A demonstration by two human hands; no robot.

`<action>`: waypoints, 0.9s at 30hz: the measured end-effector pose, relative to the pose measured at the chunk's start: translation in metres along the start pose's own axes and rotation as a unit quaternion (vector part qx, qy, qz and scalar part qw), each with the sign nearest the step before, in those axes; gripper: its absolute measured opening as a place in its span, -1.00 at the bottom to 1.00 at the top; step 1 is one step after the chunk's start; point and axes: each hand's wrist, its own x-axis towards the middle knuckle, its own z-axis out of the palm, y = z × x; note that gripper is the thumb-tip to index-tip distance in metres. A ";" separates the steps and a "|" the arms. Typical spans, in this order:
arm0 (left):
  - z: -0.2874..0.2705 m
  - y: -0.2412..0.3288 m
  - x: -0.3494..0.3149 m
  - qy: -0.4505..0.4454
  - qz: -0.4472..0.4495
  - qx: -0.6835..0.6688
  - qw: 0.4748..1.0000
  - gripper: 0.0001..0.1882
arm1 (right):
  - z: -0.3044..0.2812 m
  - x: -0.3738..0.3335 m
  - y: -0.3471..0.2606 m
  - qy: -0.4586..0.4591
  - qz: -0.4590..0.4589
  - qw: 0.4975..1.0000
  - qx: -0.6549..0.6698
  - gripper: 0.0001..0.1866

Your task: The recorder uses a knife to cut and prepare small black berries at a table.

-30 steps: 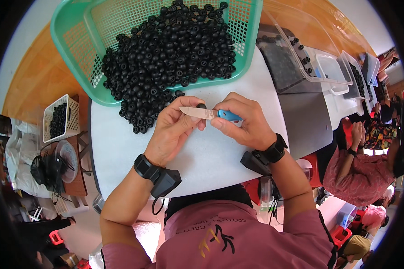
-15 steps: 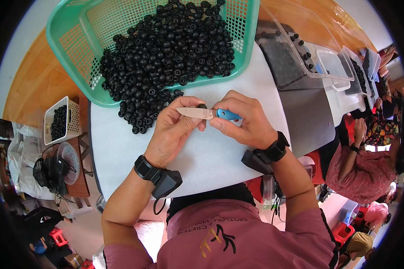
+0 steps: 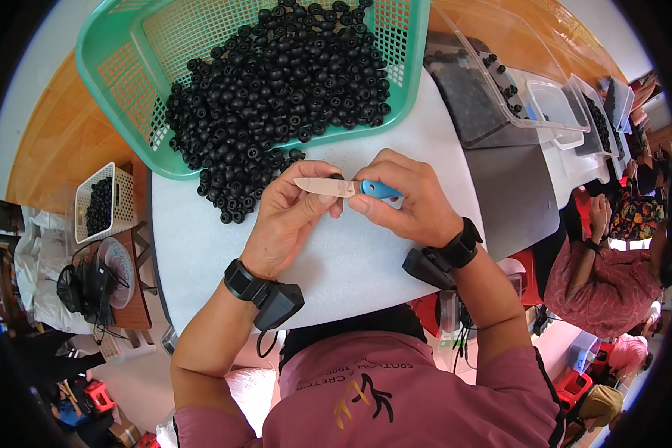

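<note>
My right hand (image 3: pixel 407 196) grips the blue handle of a small knife (image 3: pixel 322 187), its blade pointing left. Behind the blade, the fingers of my left hand (image 3: pixel 291 213) pinch a small round black part (image 3: pixel 336 177), mostly hidden by the blade and fingers. The blade lies across that part and against my left thumb. Just beyond my hands, a heap of the same black parts (image 3: pixel 235 183) spills over the near edge of a green plastic basket (image 3: pixel 407 112) onto the white tabletop (image 3: pixel 351 261).
Clear plastic bins (image 3: pixel 567 123) with black parts stand at the far right, beside a grey surface (image 3: pixel 511 194). A cream basket (image 3: pixel 116 201) of black parts sits at the left. A co-worker in a patterned red shirt (image 3: pixel 605 287) sits at the right.
</note>
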 end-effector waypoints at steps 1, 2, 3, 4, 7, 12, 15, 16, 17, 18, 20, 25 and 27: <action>-0.001 0.000 0.000 -0.001 0.001 0.000 1.000 -0.68 | 0.000 0.000 -0.001 0.002 0.001 1.000 -0.004 -0.76; -0.001 0.000 -0.001 -0.001 0.002 0.000 1.000 -0.68 | 0.000 0.001 -0.002 0.004 0.001 1.000 -0.007 -0.75; -0.002 -0.001 0.000 -0.002 0.002 -0.001 1.000 -0.68 | 0.000 0.001 -0.002 0.005 0.004 1.000 -0.011 -0.75; -0.003 -0.002 0.000 -0.002 0.002 -0.002 1.000 -0.68 | 0.000 0.001 -0.002 0.004 0.005 1.000 -0.008 -0.74; -0.003 -0.001 0.000 0.002 0.000 0.003 1.000 -0.68 | 0.000 0.001 -0.002 0.001 0.006 1.000 -0.005 -0.74; -0.002 -0.001 -0.001 0.003 0.000 0.004 1.000 -0.68 | 0.000 0.001 -0.001 -0.001 -0.002 1.000 -0.010 -0.74; -0.003 -0.001 0.000 0.002 -0.001 0.006 1.000 -0.68 | -0.001 0.001 -0.003 0.000 0.004 1.000 -0.009 -0.75; -0.002 -0.001 0.000 0.002 -0.002 0.006 1.000 -0.68 | 0.000 0.001 -0.002 0.002 0.003 1.000 -0.009 -0.74; -0.002 -0.001 0.000 0.002 -0.004 0.006 1.000 -0.68 | 0.000 0.001 -0.001 0.004 0.002 1.000 -0.009 -0.74; -0.002 -0.001 0.000 0.001 -0.004 0.012 1.000 -0.68 | 0.001 0.000 0.000 0.005 0.001 1.000 -0.009 -0.74; -0.001 -0.001 0.000 0.001 -0.004 0.022 1.000 -0.68 | 0.001 0.000 0.000 0.005 -0.003 1.000 -0.002 -0.74; -0.002 -0.002 -0.001 0.001 -0.002 0.020 1.000 -0.69 | 0.001 0.000 0.000 0.002 -0.002 1.000 0.002 -0.75; -0.003 -0.002 -0.001 -0.003 -0.001 0.018 1.000 -0.68 | 0.001 0.000 0.001 0.007 -0.001 1.000 0.001 -0.75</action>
